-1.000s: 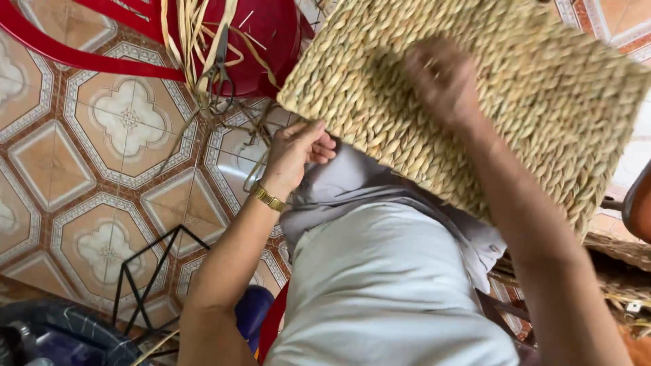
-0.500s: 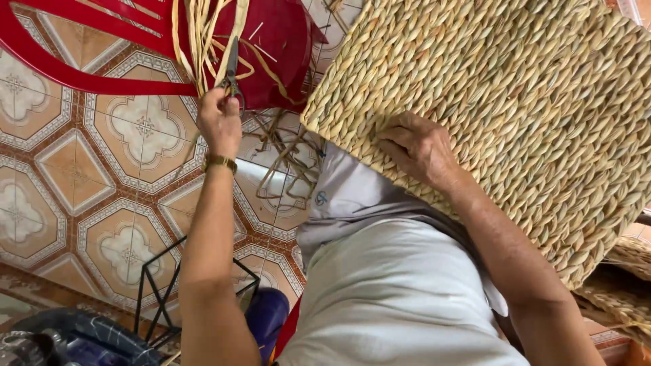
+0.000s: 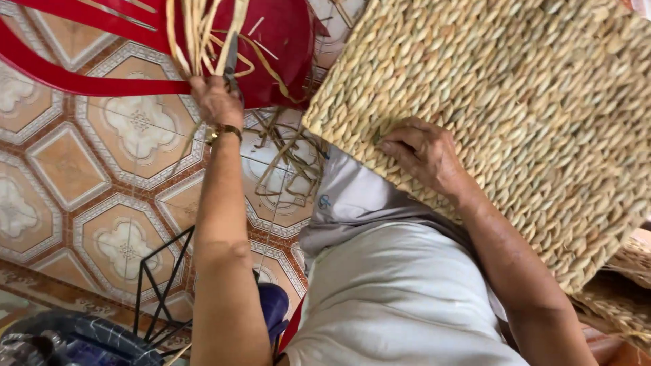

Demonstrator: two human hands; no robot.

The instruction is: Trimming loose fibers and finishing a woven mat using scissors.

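Observation:
A large woven straw panel (image 3: 515,102) fills the upper right and rests against my lap. My right hand (image 3: 424,152) presses flat on its lower left part, fingers spread on the weave. My left hand (image 3: 215,98) reaches out to a red plastic chair (image 3: 271,47) and closes around dry straw strands (image 3: 200,30) hanging from its seat. A dark slim tool (image 3: 232,64), perhaps scissors, sits by that hand among the strands. A bracelet circles my left wrist.
Loose straw scraps (image 3: 288,159) lie on the patterned tile floor (image 3: 102,183) under the chair. A black wire frame (image 3: 159,285) stands at lower left beside a dark blue object (image 3: 74,339). More woven material (image 3: 620,298) sits at lower right.
My left hand went from beside the panel's edge up to the chair and took hold of the straw strands. My right hand slid down the panel toward its lower left.

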